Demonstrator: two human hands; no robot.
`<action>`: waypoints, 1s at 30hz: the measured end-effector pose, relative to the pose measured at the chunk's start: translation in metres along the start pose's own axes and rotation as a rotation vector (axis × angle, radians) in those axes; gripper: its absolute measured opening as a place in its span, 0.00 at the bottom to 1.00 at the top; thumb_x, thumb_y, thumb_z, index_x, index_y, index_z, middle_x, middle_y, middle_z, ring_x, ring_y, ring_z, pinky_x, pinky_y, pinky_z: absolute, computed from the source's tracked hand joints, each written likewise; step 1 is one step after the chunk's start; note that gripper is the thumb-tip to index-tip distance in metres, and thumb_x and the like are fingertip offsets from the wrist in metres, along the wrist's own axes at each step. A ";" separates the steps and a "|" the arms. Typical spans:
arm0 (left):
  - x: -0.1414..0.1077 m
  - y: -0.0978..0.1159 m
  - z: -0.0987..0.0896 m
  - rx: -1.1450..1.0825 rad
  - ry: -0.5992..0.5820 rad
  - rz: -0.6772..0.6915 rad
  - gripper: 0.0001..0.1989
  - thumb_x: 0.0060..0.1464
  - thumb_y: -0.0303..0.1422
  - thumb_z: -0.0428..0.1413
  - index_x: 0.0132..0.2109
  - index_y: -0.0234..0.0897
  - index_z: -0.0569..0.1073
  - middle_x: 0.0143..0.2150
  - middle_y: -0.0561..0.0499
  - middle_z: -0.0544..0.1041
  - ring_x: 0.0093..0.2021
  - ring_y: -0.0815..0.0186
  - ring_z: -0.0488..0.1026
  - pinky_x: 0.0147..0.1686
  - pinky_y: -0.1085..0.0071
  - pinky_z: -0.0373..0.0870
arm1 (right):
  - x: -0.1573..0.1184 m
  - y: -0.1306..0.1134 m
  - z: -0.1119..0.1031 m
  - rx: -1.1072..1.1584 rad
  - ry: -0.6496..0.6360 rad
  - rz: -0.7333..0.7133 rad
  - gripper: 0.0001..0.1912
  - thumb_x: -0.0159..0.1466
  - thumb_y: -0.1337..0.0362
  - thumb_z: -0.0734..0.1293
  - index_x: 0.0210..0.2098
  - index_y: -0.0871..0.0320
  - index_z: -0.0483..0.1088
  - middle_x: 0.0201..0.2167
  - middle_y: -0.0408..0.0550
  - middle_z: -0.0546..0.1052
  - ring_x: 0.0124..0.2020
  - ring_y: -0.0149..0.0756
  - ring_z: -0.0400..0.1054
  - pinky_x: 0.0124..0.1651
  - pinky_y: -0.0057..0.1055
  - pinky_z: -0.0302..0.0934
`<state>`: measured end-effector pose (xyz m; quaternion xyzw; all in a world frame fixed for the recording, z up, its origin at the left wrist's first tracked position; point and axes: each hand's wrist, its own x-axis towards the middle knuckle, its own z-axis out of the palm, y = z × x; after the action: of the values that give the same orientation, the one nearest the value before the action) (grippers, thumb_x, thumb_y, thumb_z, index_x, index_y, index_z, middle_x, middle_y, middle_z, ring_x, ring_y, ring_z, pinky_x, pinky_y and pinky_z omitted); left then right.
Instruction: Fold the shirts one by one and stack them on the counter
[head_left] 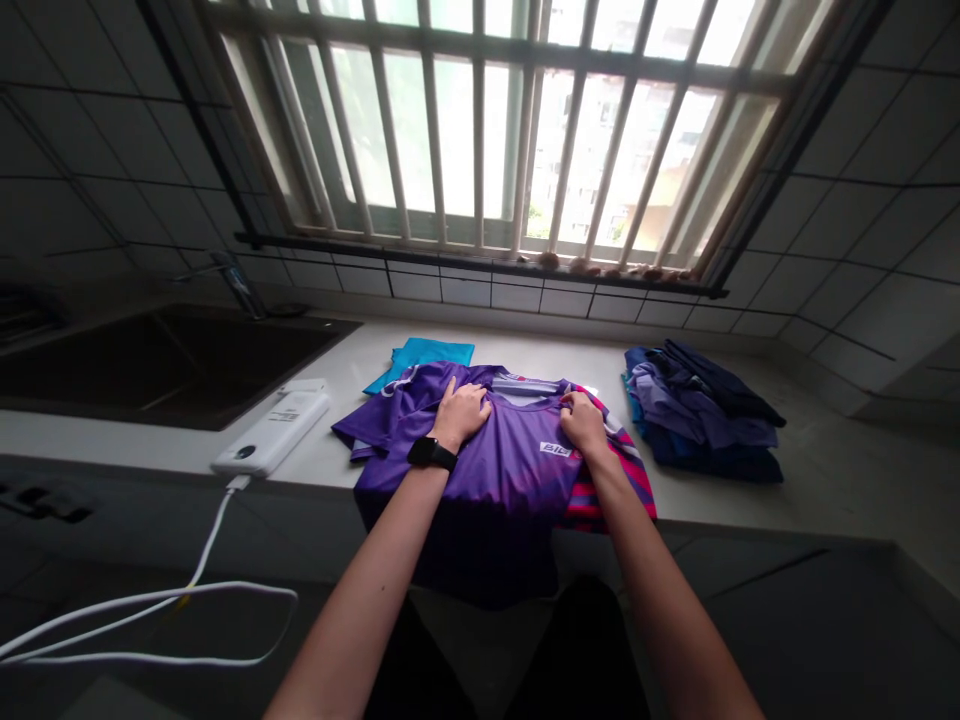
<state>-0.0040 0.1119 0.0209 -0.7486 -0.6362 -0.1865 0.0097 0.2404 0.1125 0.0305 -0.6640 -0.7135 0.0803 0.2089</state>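
A purple jersey (495,480) with a red-striped sleeve lies on the counter, its collar toward the window and its lower part hanging over the front edge. My left hand (463,412), with a black watch on the wrist, rests on the fabric left of the collar, fingers stretched out. To the right of the collar, my right hand (583,424) has its fingers curled and pinched on the jersey's shoulder. A bright blue folded cloth (431,352) lies just behind the jersey, partly covered by it.
A pile of folded clothes (697,415) stands at the right on the white counter (817,500). At the left are a dark sink (172,360) with a faucet (238,285) and a white power bank (274,428) with a white cable (217,535) hanging down. A barred window is behind.
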 end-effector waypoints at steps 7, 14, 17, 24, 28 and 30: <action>-0.002 0.001 -0.002 0.043 0.078 -0.011 0.22 0.63 0.32 0.51 0.61 0.34 0.76 0.60 0.37 0.80 0.63 0.51 0.73 0.76 0.49 0.47 | 0.008 -0.003 0.008 -0.084 -0.157 -0.083 0.30 0.73 0.65 0.52 0.72 0.56 0.61 0.78 0.48 0.56 0.78 0.40 0.48 0.77 0.45 0.44; -0.003 0.015 -0.009 0.006 -0.102 0.146 0.23 0.68 0.42 0.52 0.63 0.37 0.77 0.66 0.38 0.75 0.66 0.51 0.72 0.69 0.58 0.62 | 0.034 0.014 -0.004 -0.112 -0.218 -0.175 0.31 0.78 0.59 0.46 0.75 0.60 0.58 0.77 0.52 0.56 0.78 0.39 0.48 0.77 0.41 0.45; -0.012 0.023 -0.010 0.072 -0.136 0.149 0.26 0.70 0.45 0.49 0.67 0.40 0.74 0.70 0.37 0.71 0.69 0.48 0.67 0.67 0.56 0.63 | 0.047 0.019 -0.012 -0.191 -0.237 -0.226 0.28 0.77 0.63 0.50 0.73 0.61 0.61 0.77 0.56 0.57 0.78 0.41 0.48 0.76 0.43 0.45; -0.026 0.017 -0.002 0.001 -0.242 0.038 0.30 0.70 0.53 0.44 0.73 0.51 0.65 0.78 0.41 0.57 0.76 0.42 0.56 0.69 0.40 0.56 | 0.038 0.004 -0.019 -0.140 -0.082 -0.110 0.28 0.77 0.60 0.50 0.69 0.63 0.65 0.70 0.60 0.68 0.69 0.44 0.63 0.71 0.38 0.56; -0.008 0.013 0.001 0.001 -0.237 -0.020 0.31 0.70 0.53 0.44 0.74 0.50 0.64 0.79 0.41 0.56 0.75 0.42 0.57 0.69 0.41 0.57 | 0.004 0.013 -0.018 -0.177 -0.216 -0.005 0.29 0.76 0.55 0.52 0.67 0.65 0.67 0.69 0.69 0.68 0.71 0.55 0.61 0.70 0.47 0.56; 0.001 0.012 0.002 0.012 -0.243 -0.045 0.32 0.70 0.53 0.43 0.74 0.49 0.63 0.79 0.40 0.56 0.75 0.42 0.56 0.69 0.44 0.57 | -0.015 0.025 -0.017 -0.182 -0.284 0.017 0.32 0.76 0.50 0.52 0.71 0.63 0.63 0.72 0.71 0.62 0.74 0.60 0.55 0.71 0.55 0.54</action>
<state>0.0085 0.1111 0.0225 -0.7512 -0.6504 -0.0905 -0.0671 0.2703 0.0981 0.0328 -0.6681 -0.7346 0.1104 0.0443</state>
